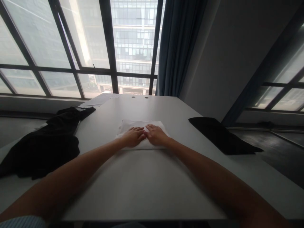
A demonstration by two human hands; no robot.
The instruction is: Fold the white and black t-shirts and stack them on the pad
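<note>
A folded white cloth [142, 145] lies flat on the white table [142, 186], in the middle of the head view. On its left part rests my left hand [133, 136], palm down with the fingers stretched out. My right hand [155, 134] lies flat on the right part of the cloth, its fingers also extended. The two hands meet near the cloth's centre, thumbs and fingertips close together. Neither hand grips anything. The cloth's far edge and its side corners show around the hands.
A crumpled black garment [54, 142] lies along the table's left side. Folded black cloth [218, 134] sits at the right edge, partly overhanging. White sheets [101, 99] lie at the far left corner. Beyond the table are windows and a blue curtain [178, 47].
</note>
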